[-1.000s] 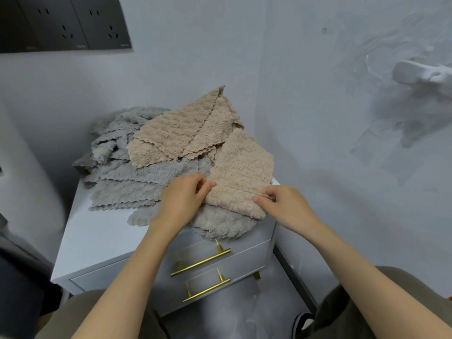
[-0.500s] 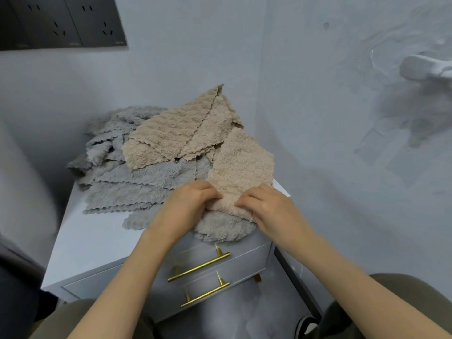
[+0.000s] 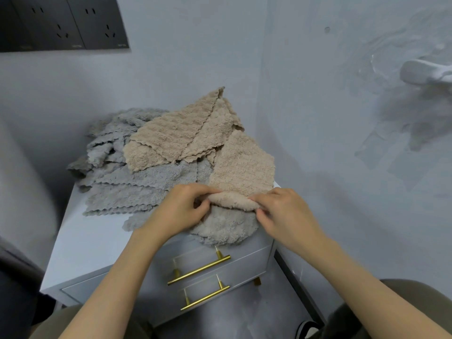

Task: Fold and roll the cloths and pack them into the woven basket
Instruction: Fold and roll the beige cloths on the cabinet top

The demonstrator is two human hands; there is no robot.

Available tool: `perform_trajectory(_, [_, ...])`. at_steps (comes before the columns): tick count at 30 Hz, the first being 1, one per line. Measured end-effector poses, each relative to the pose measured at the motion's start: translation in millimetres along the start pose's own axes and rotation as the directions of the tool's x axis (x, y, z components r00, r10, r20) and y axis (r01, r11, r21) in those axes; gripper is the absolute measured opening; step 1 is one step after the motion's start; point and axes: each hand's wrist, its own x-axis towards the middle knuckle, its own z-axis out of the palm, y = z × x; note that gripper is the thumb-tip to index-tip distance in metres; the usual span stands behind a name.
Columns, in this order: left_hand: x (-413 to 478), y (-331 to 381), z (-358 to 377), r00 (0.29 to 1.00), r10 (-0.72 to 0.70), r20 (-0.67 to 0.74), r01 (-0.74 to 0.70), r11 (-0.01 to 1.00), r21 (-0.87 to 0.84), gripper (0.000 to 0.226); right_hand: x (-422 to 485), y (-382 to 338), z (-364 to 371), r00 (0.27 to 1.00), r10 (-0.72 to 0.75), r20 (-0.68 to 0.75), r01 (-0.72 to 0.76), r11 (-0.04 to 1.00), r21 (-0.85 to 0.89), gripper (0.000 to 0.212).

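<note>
Rolling is under way on the beige cloth (image 3: 242,167). A second ago your hands pinched its near edge flat, well apart at the corners. Now they have closed in toward each other, and that edge is turned over into a short, soft roll (image 3: 232,201) lying across the strip.

Your left hand (image 3: 181,209) grips the roll's left end with its fingers (image 3: 195,192) curled over it. Your right hand (image 3: 281,214) pinches the right end the same way.

The cloth lies at the front right of the bench (image 3: 80,245), on top of a greyish cloth (image 3: 225,228), and its unrolled length runs away from you toward the wall. I judge the folding of this piece done, with only the first turn of the roll in, so most of the strip is left to wind. The pile of grey cloths (image 3: 132,192) and the other beige cloths (image 3: 176,135) behind it look untouched. The woven basket is not in view.
</note>
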Motion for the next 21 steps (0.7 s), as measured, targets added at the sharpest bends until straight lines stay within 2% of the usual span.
perform_trajectory(3, [2.4,1.5,0.7,0.996,-0.091,-0.013,0.090,0.991,-0.102,0.020,3.8,11.8,-8.2,0.976,0.207,0.073,-0.217,0.957,0.192,0.023])
perform_trajectory(6, [6.2,5.1,6.7,0.989,-0.145,-0.002,0.143,0.977,-0.160,0.012,7.5,21.9,-13.1,0.929,0.315,0.193,-0.366,0.852,0.374,0.018])
perform_trajectory(9, [13.6,6.7,14.8,0.980,-0.197,-0.004,0.195,0.972,-0.134,0.017,8.8,24.1,-13.9,0.860,0.403,0.312,-0.510,0.668,0.542,0.022])
perform_trajectory(11, [18.1,6.8,20.5,0.970,-0.243,-0.022,0.240,0.966,-0.095,0.020,11.4,27.7,-14.0,0.802,0.477,0.359,-0.584,0.506,0.634,0.016])
perform_trajectory(12, [20.0,7.0,23.5,0.965,-0.258,-0.042,0.255,0.965,-0.068,0.021,12.0,29.6,-12.5,0.774,0.516,0.367,-0.612,0.460,0.643,0.013])
perform_trajectory(13, [21.4,7.2,26.2,0.961,-0.268,-0.065,0.266,0.963,-0.038,0.021,12.2,32.3,-10.4,0.759,0.554,0.343,-0.629,0.487,0.606,0.013])
perform_trajectory(16, [24.0,8.5,30.5,0.952,-0.267,-0.152,0.276,0.960,0.040,0.014,9.7,36.4,-4.0,0.814,0.556,0.166,-0.579,0.758,0.301,0.011])
perform_trajectory(18, [25.1,9.1,30.2,0.951,-0.236,-0.198,0.260,0.960,0.107,0.010,7.1,35.0,-2.5,0.860,0.496,0.121,-0.509,0.814,0.281,0.022])
perform_trajectory(21, [26.2,9.1,30.5,0.959,-0.185,-0.215,0.223,0.960,0.170,0.010,6.1,33.9,-5.2,0.891,0.444,-0.095,-0.413,0.880,0.236,0.039])
